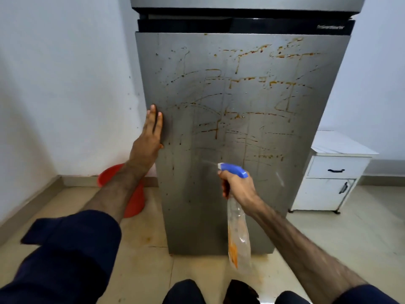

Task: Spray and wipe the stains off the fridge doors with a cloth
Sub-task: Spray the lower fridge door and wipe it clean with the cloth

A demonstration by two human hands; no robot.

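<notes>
The right hand (237,187) has its grip clamped on the neck of a spray bottle (237,235), nozzle aimed at the lower fridge door (208,194); the left hand (149,139) lies flat and open against the door's left edge; brown stains (247,115) streak the door; no cloth shows.

A white cabinet (331,172) stands on the right against the wall, with a drawer above and a door below, each carrying a dark handle. Its top is a pale flat slab. A red plastic tub (133,200) sits tilted on the floor at the left, near the wall's base. The beige tiled floor (341,233) shows orange smears. The walls (65,84) are white, with a few dark specks.
</notes>
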